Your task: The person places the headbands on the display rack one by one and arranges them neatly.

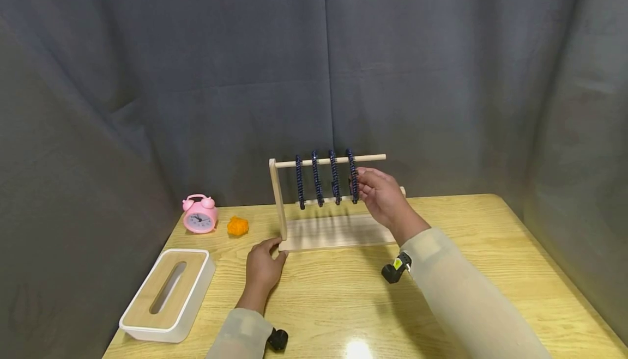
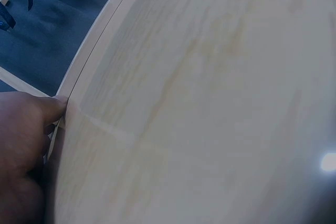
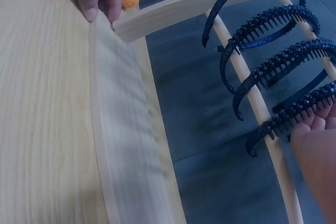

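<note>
A light wooden rack (image 1: pixel 338 232) with two horizontal rods stands on the table in the head view. Several dark blue toothed headbands hang in a row along its rods. My right hand (image 1: pixel 385 198) pinches the rightmost headband (image 1: pixel 352 176), thumb and fingers at its right side. In the right wrist view that headband (image 3: pixel 294 111) still lies over both rods, its far part hidden by the hand. At the rack's front left corner, my left hand (image 1: pixel 264 266) grips the base between thumb and fingers. Its fingertip meets the base edge in the left wrist view.
A pink alarm clock (image 1: pixel 200 214) and a small orange crumpled thing (image 1: pixel 237 226) stand left of the rack. Nearer, at the table's left edge, is a white tissue box (image 1: pixel 196 293) with a wooden lid. Grey curtains hang behind and at both sides of the table.
</note>
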Tool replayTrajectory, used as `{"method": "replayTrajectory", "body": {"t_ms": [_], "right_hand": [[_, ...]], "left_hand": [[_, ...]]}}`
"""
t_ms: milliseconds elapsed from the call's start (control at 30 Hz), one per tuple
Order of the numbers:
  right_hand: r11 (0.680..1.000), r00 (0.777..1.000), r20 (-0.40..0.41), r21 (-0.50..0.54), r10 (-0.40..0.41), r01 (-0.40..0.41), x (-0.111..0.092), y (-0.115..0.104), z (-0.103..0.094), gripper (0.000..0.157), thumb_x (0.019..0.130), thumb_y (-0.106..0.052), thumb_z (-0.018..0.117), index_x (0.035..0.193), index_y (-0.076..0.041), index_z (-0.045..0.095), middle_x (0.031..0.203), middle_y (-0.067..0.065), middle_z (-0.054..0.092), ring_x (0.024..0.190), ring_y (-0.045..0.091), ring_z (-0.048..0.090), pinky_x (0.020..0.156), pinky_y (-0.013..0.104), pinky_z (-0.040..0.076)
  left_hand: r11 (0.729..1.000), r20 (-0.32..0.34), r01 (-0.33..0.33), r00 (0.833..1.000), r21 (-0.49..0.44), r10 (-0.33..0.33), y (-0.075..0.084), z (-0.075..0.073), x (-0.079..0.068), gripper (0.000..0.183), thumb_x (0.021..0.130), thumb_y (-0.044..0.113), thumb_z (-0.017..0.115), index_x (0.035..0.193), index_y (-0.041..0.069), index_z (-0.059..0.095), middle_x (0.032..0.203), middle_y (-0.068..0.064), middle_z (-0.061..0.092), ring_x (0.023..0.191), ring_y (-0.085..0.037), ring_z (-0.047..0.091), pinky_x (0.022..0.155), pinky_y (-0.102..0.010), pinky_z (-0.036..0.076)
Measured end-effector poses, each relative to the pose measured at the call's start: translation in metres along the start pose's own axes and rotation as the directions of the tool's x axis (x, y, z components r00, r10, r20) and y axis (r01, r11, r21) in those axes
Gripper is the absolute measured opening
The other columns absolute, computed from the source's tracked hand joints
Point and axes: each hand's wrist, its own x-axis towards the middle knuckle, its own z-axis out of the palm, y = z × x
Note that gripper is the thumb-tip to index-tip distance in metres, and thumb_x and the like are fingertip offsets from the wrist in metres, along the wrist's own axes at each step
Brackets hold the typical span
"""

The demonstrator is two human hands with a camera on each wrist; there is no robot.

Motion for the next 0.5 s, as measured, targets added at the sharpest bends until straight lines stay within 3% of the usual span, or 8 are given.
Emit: {"method": "replayTrajectory", "body": {"t_ms": [200, 300, 400, 500], "right_hand": [[0.995, 0.997, -0.031, -0.076, -0.067, 0.065, -0.007, 0.000, -0.012, 0.019, 0.116, -0.016, 0.050, 0.121, -0.004, 0.063, 0.110, 0.001, 0.066, 0.104, 0.012, 0.065, 0.099, 0.024, 0.058], [0.982, 0.991, -0.060, -0.153, -0.118, 0.108, -0.015, 0.000, -0.024, 0.019, 0.116, -0.019, 0.052, 0.118, -0.005, 0.063, 0.108, 0.001, 0.069, 0.102, 0.013, 0.067, 0.101, 0.025, 0.059], [0.950, 0.981, -0.075, -0.272, -0.179, 0.152, -0.027, 0.001, -0.037, 0.022, 0.115, -0.021, 0.052, 0.116, -0.002, 0.065, 0.105, 0.002, 0.071, 0.099, 0.013, 0.068, 0.098, 0.024, 0.059], [0.888, 0.972, -0.067, -0.424, -0.226, 0.178, -0.042, 0.001, -0.052, 0.031, 0.116, -0.022, 0.052, 0.120, 0.006, 0.065, 0.106, 0.003, 0.071, 0.100, 0.012, 0.069, 0.096, 0.020, 0.059]], "left_hand": [[1.000, 0.006, 0.006, 1.000, -0.008, -0.006, 0.001, 0.001, 0.001, 0.040, 0.100, 0.020, 0.082, 0.139, 0.011, 0.076, 0.141, -0.015, 0.074, 0.135, -0.042, 0.063, 0.116, -0.061, 0.051], [1.000, 0.011, 0.011, 1.000, -0.010, -0.010, 0.000, 0.001, 0.000, 0.041, 0.100, 0.020, 0.082, 0.140, 0.010, 0.075, 0.141, -0.015, 0.074, 0.135, -0.043, 0.063, 0.116, -0.062, 0.051], [0.999, 0.019, 0.023, 1.000, -0.022, -0.023, -0.001, 0.000, -0.001, 0.043, 0.101, 0.020, 0.081, 0.142, 0.009, 0.073, 0.142, -0.016, 0.073, 0.137, -0.044, 0.062, 0.118, -0.062, 0.050], [0.999, 0.024, 0.027, 0.999, -0.040, -0.026, -0.003, -0.002, -0.001, 0.045, 0.101, 0.020, 0.080, 0.144, 0.008, 0.072, 0.141, -0.016, 0.074, 0.137, -0.044, 0.063, 0.117, -0.062, 0.051]]}}
